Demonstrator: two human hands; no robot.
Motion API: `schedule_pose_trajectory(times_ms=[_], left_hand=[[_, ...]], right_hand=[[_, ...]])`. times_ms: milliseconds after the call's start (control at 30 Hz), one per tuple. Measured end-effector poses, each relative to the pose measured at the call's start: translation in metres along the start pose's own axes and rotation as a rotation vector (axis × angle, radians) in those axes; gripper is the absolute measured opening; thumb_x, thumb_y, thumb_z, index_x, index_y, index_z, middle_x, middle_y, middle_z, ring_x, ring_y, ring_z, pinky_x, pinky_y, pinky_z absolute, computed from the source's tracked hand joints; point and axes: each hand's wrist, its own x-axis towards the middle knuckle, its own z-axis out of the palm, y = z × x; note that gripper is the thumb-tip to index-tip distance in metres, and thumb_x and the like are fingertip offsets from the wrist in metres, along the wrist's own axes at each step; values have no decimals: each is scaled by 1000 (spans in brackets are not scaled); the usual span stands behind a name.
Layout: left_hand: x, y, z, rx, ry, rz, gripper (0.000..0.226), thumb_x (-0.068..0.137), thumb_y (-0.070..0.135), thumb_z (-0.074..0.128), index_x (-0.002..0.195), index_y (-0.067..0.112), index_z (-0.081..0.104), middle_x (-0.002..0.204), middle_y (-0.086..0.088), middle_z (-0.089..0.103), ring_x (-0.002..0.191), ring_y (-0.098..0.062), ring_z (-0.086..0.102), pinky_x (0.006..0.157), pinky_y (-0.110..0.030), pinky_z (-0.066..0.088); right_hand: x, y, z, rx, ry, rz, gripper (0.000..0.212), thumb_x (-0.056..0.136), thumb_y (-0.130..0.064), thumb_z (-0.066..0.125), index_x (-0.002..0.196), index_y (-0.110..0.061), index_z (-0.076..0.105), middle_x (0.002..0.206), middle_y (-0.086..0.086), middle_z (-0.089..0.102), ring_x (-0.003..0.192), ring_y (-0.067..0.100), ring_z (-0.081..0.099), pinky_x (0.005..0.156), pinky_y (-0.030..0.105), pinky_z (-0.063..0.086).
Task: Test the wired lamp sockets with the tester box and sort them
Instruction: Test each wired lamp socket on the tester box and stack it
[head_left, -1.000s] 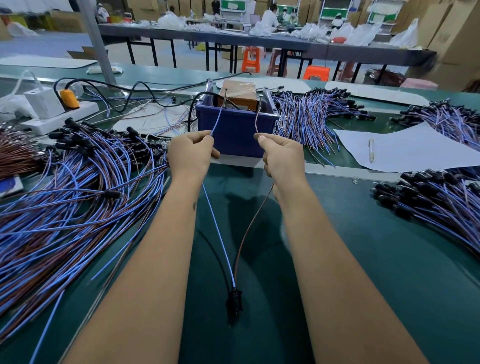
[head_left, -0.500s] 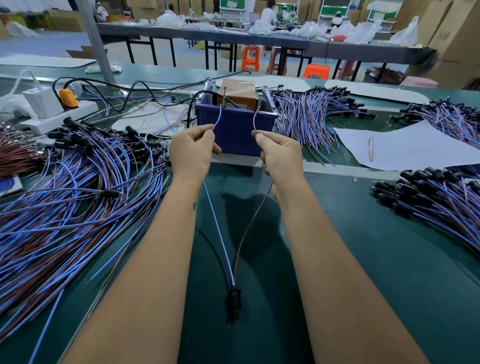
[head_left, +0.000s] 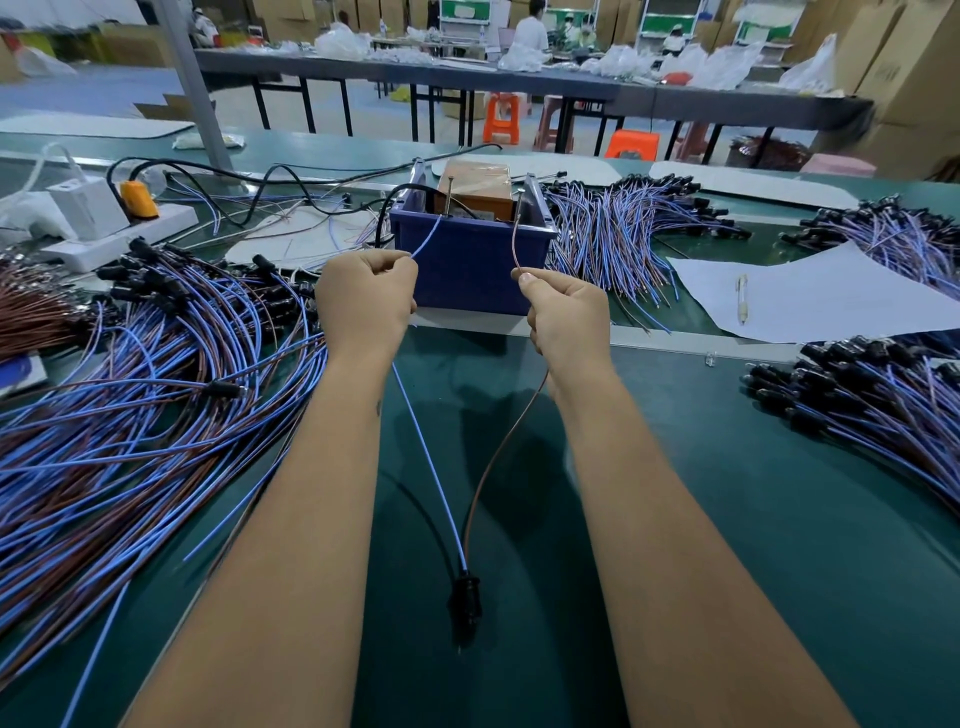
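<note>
The left hand (head_left: 363, 296) pinches a thin blue wire (head_left: 431, 478); the right hand (head_left: 569, 317) pinches its brown partner wire (head_left: 498, 452). Both run lengthwise from the dark-blue plastic tester box (head_left: 467, 254) towards me, joining at the small black lamp socket (head_left: 464, 603) between the forearms.

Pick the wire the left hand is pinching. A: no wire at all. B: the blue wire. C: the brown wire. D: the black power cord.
B: the left hand pinches the blue wire, which runs up toward the tester box, while the right hand pinches the brown wire.
</note>
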Motion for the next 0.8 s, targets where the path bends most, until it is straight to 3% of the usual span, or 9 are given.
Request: schedule_pose_trajectory(times_ms=[133,300,433,600,733,800], left_hand=[[-2,1,4,-11,-42,20,24,82,13,55,93,16,76,42,8,55,38,1,46,49,-17,36],[-5,-3,9,-11,-60,49,25,88,12,54,102,13,74,51,4,60,34,1,44,44,-11,33],[-4,-4,9,-26,-37,30,28,88,13,52,106,13,73,52,3,62,34,1,44,47,-17,34],[-2,-4,9,-38,-6,22,28,89,14,52,106,12,73,50,7,61,38,3,47,46,-10,35],[0,-4,8,-51,21,3,27,88,15,52,106,13,73,48,8,60,42,5,50,48,-9,36],[1,-5,8,-60,27,2,27,89,15,53,106,12,73,49,8,60,42,5,50,48,-9,38]], right_hand=[[1,0,-1,2,5,-2,20,93,-10,60,107,-4,73,58,-13,46,58,1,39,58,16,32],[1,2,0,2,10,-4,19,93,-10,60,106,-4,73,56,-15,46,58,0,40,59,16,33],[0,3,-1,-11,30,1,18,93,-11,60,103,-6,74,52,-16,48,57,3,41,59,18,34],[-1,2,0,-61,44,-49,17,93,-13,61,101,-9,74,44,-19,48,54,4,42,60,21,37],[1,-1,1,-190,69,-128,16,90,-16,61,92,-15,77,51,-20,54,62,8,51,69,27,45],[2,0,1,-284,106,-130,19,87,-16,61,75,-22,75,52,-19,55,63,10,52,64,27,44]])
